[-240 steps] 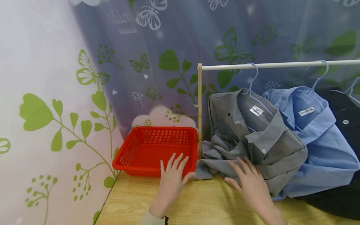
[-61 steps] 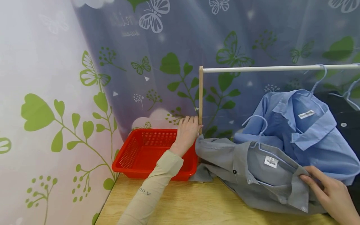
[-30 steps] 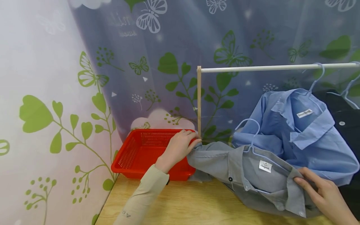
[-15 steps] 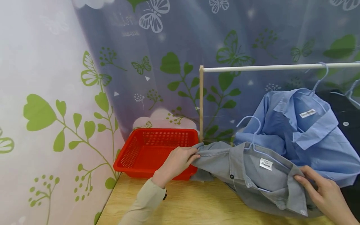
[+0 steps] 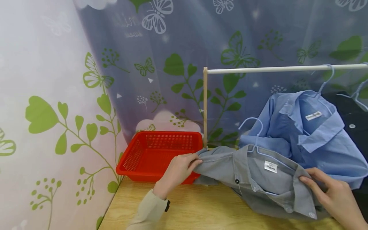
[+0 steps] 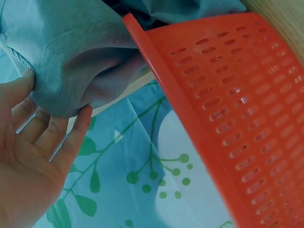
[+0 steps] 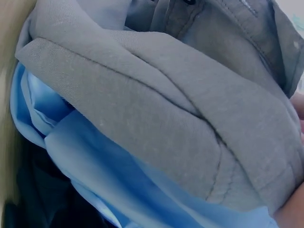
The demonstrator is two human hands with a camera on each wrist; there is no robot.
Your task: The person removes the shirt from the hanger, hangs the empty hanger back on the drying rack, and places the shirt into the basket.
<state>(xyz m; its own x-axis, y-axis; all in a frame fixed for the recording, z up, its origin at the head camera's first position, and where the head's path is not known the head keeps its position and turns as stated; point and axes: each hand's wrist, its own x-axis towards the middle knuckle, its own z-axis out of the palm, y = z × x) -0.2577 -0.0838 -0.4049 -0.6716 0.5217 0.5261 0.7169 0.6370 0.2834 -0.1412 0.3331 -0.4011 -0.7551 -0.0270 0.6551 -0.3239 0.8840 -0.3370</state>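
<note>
On the near side of the rack (image 5: 205, 108), right of the red basket (image 5: 152, 177), the grey shirt (image 5: 224, 166) (with a hanger (image 5: 256, 138) inside) is held: its left end is pinched by the left hand (image 5: 179, 169), its collar edge by the right hand (image 5: 330, 190).

Bright, even light leaves soft shadow beneath the grey shirt (image 5: 263, 183) — the left wrist view is tinted blue-green.

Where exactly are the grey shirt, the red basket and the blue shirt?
Grey shirt (image 5: 264, 181), head view: inside of the neck.
Red basket (image 5: 169, 140), head view: perforated back wall.
Blue shirt (image 5: 325, 158), head view: front, below the collar.
</note>
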